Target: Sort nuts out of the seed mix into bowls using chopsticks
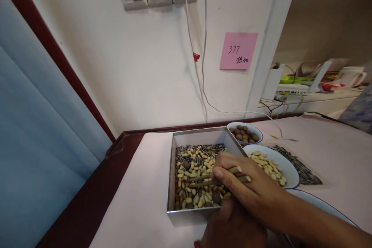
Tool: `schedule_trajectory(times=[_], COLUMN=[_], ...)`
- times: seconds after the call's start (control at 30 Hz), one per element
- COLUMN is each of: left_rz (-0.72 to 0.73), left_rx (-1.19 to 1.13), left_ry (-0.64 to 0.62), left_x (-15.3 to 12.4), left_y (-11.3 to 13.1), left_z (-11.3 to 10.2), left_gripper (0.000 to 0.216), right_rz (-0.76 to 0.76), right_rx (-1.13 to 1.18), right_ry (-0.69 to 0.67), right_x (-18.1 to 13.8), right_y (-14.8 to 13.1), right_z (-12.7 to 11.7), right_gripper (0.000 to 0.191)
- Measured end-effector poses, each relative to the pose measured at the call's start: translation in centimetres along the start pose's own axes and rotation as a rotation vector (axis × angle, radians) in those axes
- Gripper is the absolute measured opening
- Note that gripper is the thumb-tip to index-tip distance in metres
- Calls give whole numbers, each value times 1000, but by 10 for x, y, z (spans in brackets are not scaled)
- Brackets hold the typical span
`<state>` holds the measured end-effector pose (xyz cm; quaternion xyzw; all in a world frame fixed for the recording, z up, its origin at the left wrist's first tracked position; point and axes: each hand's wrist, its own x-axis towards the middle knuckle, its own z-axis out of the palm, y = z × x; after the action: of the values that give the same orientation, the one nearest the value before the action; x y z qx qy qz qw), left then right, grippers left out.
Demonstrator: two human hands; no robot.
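Observation:
My right hand (235,174) is closed around a pair of wooden chopsticks (205,182), whose tips point left into a square metal box (171,178). Peanuts (200,170) fill much of the box, mixed with striped sunflower seeds (212,148) and a few round brown nuts (216,197). The chopstick tips lie low over the peanuts; whether they pinch one, I cannot tell. My left hand (232,226) is at the box's near right corner, below my right wrist, in shadow with its fingers mostly hidden.
Right of the box stand a bowl of round brown nuts (245,133), a bowl of peanuts (270,166) and another bowl (322,200), partly behind my forearm. A flat pack of sunflower seeds (302,168) lies beyond them. A white cable (247,112) runs down the wall onto the table.

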<state>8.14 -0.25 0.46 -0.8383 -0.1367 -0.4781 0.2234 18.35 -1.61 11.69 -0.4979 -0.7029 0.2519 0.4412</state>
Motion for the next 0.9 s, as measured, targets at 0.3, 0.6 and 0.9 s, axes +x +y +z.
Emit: schedule_trajectory(times=[0.3,0.6,0.9], left_rz=[14,-23,12], left_rx=[-41,31,42], left_ry=[55,18,8], left_x=[-13,1,1], left_y=[3,2,1], left_z=[7,1,0], left_gripper=[36,54,46], right_rz=[-4,-8,-19], right_rx=[-15,-8,-32], right_ry=[45,-5,25], right_x=[-5,-6,-7], right_y=[-3,2,1], right_z=[-8,-2,-3], right_gripper=[47,37,43])
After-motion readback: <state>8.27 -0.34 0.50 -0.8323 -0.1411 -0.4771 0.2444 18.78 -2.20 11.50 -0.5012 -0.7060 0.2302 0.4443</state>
